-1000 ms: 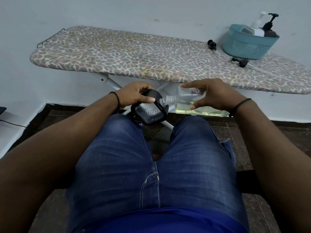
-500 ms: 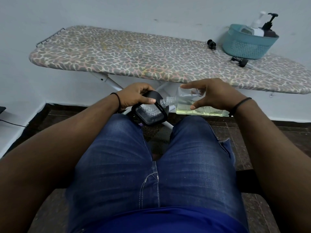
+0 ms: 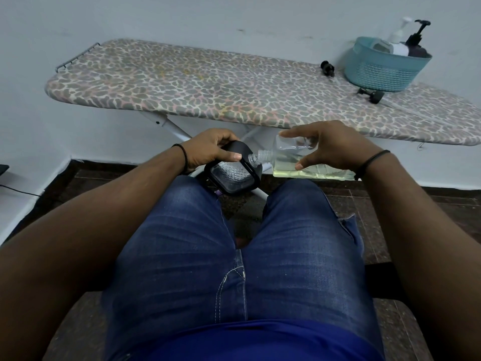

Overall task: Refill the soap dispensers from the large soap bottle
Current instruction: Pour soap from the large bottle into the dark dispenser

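I sit with both hands held out over my knees. My left hand grips a black soap dispenser with a textured panel, resting by my left knee. My right hand holds the large clear soap bottle, tipped on its side. A little yellowish soap lies along the bottle's lower side. Its open threaded neck touches the dispenser's upper right corner. No soap stream is visible.
An ironing board with a spotted cover stands ahead against the white wall. On its right end a teal basket holds a white and a black pump bottle. A black pump head and another black part lie nearby.
Both hands, the dispenser and the tipped bottle stay almost exactly where they were. The view has shifted very slightly.
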